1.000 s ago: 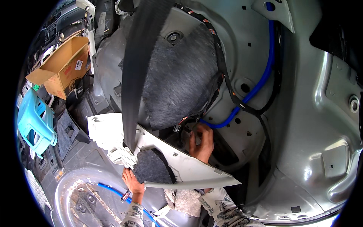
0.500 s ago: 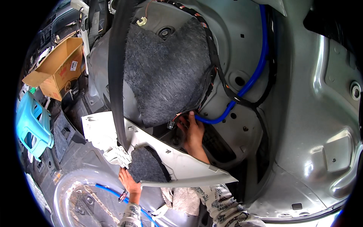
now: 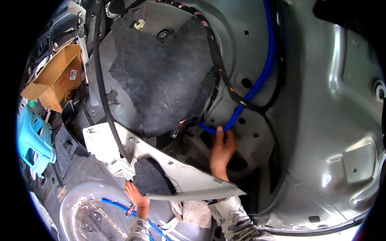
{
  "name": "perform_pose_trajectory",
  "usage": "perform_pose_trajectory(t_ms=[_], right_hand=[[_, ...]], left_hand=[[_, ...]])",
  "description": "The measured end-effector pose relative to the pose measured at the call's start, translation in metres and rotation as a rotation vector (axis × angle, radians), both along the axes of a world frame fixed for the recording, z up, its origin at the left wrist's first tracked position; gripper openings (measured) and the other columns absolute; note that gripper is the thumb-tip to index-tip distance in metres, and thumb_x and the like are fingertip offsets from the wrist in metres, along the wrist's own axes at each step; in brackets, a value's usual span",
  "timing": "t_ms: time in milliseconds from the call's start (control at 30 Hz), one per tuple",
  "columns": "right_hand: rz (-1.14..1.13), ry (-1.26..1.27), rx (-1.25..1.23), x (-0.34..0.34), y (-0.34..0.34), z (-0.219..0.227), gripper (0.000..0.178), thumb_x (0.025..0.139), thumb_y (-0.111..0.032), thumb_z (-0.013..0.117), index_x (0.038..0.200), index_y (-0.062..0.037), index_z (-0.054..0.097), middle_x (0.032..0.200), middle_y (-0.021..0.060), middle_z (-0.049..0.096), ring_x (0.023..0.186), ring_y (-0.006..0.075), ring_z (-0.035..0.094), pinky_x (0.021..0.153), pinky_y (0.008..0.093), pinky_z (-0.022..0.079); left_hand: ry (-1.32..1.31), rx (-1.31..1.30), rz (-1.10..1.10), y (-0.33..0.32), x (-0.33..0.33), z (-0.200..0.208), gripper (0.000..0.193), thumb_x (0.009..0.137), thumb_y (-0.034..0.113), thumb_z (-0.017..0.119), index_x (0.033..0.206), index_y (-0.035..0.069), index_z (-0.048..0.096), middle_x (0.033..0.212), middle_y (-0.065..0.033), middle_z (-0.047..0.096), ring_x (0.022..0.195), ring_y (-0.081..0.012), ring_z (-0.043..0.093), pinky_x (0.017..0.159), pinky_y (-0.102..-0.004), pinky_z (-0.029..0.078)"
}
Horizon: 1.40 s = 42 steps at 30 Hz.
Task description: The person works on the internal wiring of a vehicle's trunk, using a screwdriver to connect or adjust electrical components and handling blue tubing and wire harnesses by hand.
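Note:
My right hand point(image 3: 223, 150) reaches past the pale trim panel point(image 3: 193, 176) and pinches the blue hose point(image 3: 259, 82) at its low bend, thumb on top. At the panel's lower left, my left hand point(image 3: 136, 194) grips its edge beside a dark felt pad point(image 3: 150, 176); part of the fingers is hidden. Left of the right hand, a small dark connector point(image 3: 174, 133) dangles on thin wires beneath a large grey felt sheet point(image 3: 165, 76). A black taped wiring harness point(image 3: 217, 60) curves round that sheet and crosses the hose.
A black belt point(image 3: 101, 72) runs down to the panel. Far left are an open cardboard box point(image 3: 60, 90) and a turquoise plastic stool point(image 3: 35, 140). Bare grey car-body metal point(image 3: 317, 132) rises on the right. A beige cloth point(image 3: 196, 213) lies between my forearms.
My right hand has moved right, from beside the connector and hose end onto the hose's bend. The belt now shows edge-on, and the view has shifted slightly. My left hand stays at the panel.

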State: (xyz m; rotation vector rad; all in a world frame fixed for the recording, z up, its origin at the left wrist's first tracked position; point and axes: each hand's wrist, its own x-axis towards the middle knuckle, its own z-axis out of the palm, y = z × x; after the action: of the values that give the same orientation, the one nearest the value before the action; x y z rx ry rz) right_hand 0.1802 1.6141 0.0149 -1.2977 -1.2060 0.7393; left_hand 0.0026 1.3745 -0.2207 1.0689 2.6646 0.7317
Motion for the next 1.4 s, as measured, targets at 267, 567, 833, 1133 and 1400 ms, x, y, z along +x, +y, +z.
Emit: perform_pose_trajectory(t_ms=[267,567,833,1133,1400], right_hand=[[0.063,0.114,0.037,-0.017,-0.027,0.039,0.038,0.095,-0.018,0.063,0.127,-0.0015,0.051,0.085,0.0034,0.059,0.065,0.0085,0.055,0.055,0.0225,0.047],[0.608,-0.163,-0.307,0.047,-0.192,-0.051,0.025,0.095,-0.009,0.061,0.118,0.0022,0.06,0.095,0.006,0.067,0.076,0.0103,0.064,0.067,0.0243,0.052],[1.274,-0.92,-0.159,0.162,-0.285,0.062,0.03,0.085,-0.017,0.072,0.114,-0.0098,0.067,0.087,0.0088,0.064,0.075,0.0249,0.067,0.065,0.0372,0.056],[1.716,-1.165,0.434,0.16,-0.26,0.305,0.025,0.087,-0.008,0.068,0.111,-0.0005,0.067,0.098,0.0107,0.07,0.082,0.02,0.071,0.06,0.0275,0.055],[0.674,-1.62,1.163,0.185,-0.217,0.47,0.037,0.099,-0.031,0.052,0.12,-0.0012,0.058,0.127,0.0204,0.055,0.125,0.0416,0.049,0.098,0.0502,0.045]], left_hand=[[0.121,0.039,-0.026,-0.009,-0.012,-0.019,0.085,0.049,0.016,0.081,0.125,-0.003,0.046,0.138,-0.0194,0.041,0.132,-0.037,0.035,0.109,-0.047,0.028],[0.218,0.358,-0.02,-0.005,0.003,0.009,0.013,0.076,0.012,0.062,0.08,0.0,0.06,0.1,-0.0164,0.051,0.098,-0.0357,0.047,0.083,-0.0462,0.036],[-0.056,0.429,0.248,-0.059,0.017,-0.003,0.045,0.1,0.031,0.049,0.068,0.001,0.059,0.071,-0.0217,0.061,0.069,-0.043,0.058,0.062,-0.0506,0.042],[-0.142,0.009,0.402,-0.253,0.109,-0.032,0.052,0.1,0.039,0.046,0.067,0.002,0.063,0.069,-0.0222,0.063,0.068,-0.0426,0.061,0.064,-0.0516,0.048],[-0.544,0.55,0.322,-0.095,0.226,0.075,0.021,0.092,0.024,0.059,0.098,0.005,0.067,0.101,-0.0157,0.068,0.094,-0.0361,0.064,0.082,-0.0434,0.052]])
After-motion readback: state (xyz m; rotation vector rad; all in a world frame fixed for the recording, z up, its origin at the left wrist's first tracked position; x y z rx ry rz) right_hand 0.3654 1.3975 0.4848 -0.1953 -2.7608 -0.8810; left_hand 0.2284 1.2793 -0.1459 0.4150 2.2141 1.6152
